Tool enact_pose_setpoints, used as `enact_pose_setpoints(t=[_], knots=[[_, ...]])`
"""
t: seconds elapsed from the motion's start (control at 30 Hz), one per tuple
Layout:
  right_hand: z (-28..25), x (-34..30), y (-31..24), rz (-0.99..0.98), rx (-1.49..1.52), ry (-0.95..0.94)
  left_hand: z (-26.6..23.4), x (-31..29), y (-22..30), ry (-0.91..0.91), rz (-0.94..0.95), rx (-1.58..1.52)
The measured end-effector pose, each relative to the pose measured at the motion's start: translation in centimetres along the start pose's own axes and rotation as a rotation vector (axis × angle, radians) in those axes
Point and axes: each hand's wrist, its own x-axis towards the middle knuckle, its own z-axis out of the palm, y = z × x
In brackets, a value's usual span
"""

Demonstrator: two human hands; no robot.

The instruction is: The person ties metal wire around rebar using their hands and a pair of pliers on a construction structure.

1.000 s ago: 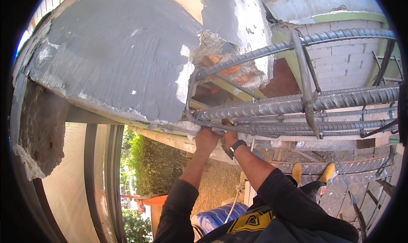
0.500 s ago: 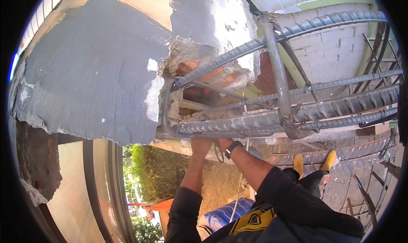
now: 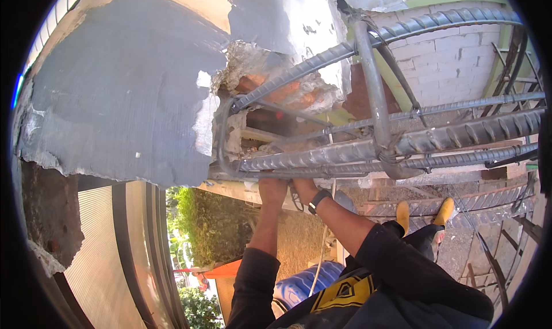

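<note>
Left hand [image 3: 272,191], right hand [image 3: 303,190]: fingers hidden, grip can't tell | rebar cage [image 3: 345,153] just above: likely heavy, stiff; hold between stirrups [image 3: 374,87]

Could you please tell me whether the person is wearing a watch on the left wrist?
No, the watch is strapped just behind the right hand, while the left wrist is bare.

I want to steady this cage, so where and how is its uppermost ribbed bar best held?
Probably on its bare span right of the smooth hoop, from the person's side, with a full wrap: the ribbed bar looks uncrowded there, and its ribs should resist slipping. Its left end meets another hoop near broken masonry.
</note>
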Motion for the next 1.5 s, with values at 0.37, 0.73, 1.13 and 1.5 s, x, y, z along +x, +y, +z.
enact_pose_setpoints(t=[0.37,0.73,1.13,1.5], knots=[[0.6,-0.6,-0.8,-0.220,-0.343,0.167,0.0,-0.5,1.1,0.292,-0.026,-0.296],[0.7,1.4,0.9,-0.345,-0.631,0.207,-0.1,-0.4,1.8,0.288,-0.106,-0.367],[-2.4,3.0,3.2,-0.564,-1.122,0.117,-0.4,-0.4,4.0,0.414,-0.346,-0.338],[0.4,-1.6,-3.2,0.103,-0.092,0.209,-1.0,-0.2,3.5,0.401,-0.309,-0.314]])
